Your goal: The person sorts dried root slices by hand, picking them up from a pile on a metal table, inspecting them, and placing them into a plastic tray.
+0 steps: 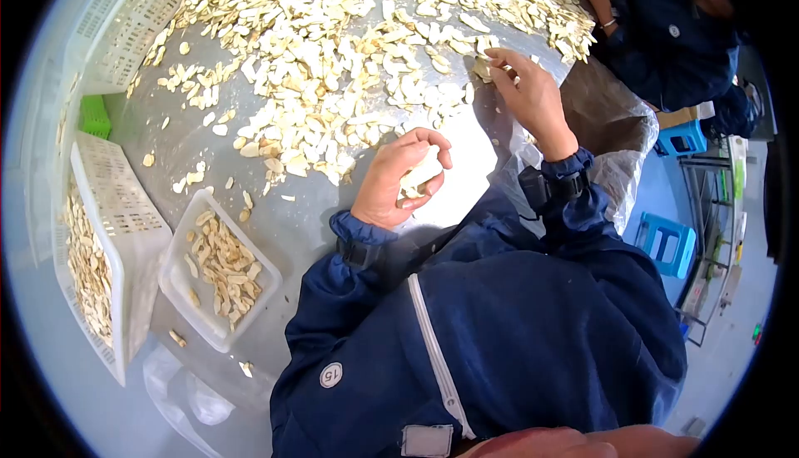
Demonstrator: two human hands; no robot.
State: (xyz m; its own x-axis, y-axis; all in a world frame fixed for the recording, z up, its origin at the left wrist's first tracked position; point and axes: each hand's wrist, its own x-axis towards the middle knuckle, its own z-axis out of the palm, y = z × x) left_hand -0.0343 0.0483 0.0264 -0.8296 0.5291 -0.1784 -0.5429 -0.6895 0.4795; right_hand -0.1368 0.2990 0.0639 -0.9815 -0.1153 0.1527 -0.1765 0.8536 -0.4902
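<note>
Pale dried slices (312, 84) lie spread in a thick layer over a metal table (179, 217). My left hand (391, 179) is curled round a small bunch of pale slices (420, 173), just above the near edge of the spread. To its right, my right hand (533, 100) reaches to the edge of the layer. Its thumb and fingers are bent but apart, with the fingertips beside a few slices (482, 69). Whether they touch one I cannot make out.
At left stand a white tray (173, 271) of browner slices and a perforated white basket (125, 183) holding more. A lined bin (612, 113) is at the table's right edge. Another person (666, 38) works at upper right. Blue stools (668, 246) stand on the floor.
</note>
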